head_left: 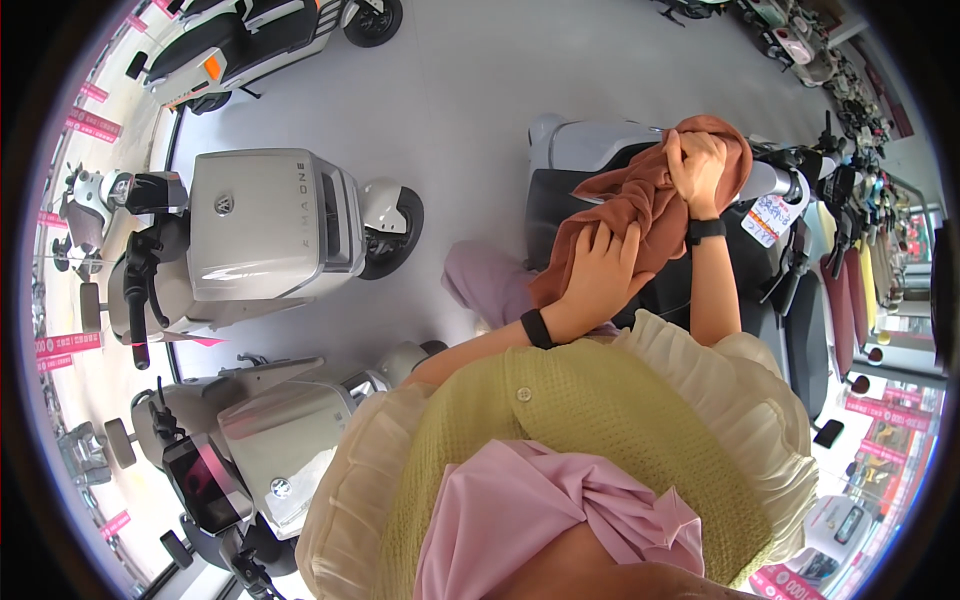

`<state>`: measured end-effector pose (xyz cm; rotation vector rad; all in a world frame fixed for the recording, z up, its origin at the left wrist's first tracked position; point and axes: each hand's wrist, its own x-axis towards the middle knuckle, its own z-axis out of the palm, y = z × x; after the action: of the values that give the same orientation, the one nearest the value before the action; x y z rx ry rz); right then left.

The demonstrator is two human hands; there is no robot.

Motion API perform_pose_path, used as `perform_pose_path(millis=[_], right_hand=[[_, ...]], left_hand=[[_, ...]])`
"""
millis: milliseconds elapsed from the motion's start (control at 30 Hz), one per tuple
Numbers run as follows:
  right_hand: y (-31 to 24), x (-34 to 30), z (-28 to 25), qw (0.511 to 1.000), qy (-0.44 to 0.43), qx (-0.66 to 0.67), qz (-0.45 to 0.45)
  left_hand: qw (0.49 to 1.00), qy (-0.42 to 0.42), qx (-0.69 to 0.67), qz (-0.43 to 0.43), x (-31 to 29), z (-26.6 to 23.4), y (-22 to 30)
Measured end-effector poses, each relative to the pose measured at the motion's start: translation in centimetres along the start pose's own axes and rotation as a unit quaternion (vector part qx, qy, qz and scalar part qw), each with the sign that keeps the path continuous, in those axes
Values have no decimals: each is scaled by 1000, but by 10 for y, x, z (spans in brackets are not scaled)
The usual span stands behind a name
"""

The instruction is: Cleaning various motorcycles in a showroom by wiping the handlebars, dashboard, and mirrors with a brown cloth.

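Nearest, the left hand (600, 270) lies flat with spread fingers on the low end of a rust-brown cloth (640, 205), pinning rather than clutching it. Farther on, the right hand (697, 165) is closed tight around the cloth's top, which is bunched in its fist. The cloth is draped over the black seat (560, 205) of the scooter (600, 140) just ahead.

As I judge it, the loose folds could slip off the seat toward the floor (480, 90) if the flat hand lifts, or snag on the handlebar (810, 165) at right.

Count: one cloth, two hands, a black wristband on each wrist, three white scooters at left, one more at far left, and a row of others along the far right.
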<state>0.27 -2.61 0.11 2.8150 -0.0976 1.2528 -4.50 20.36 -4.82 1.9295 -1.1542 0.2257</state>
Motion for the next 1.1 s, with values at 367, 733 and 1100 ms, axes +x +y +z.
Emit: perform_pose_path(millis=[367,733,1100], right_hand=[[-33,13,-16,999,34,18,-2],[-25,6,-47,964,-171,141,148],[-225,-61,-102,883,-117,115,439]], left_hand=[[988,-95,-26,122,7,-19,-36],[912,-106,-251,307,31,-44,-73],[843,-205,-470,163,47,-104,-129]])
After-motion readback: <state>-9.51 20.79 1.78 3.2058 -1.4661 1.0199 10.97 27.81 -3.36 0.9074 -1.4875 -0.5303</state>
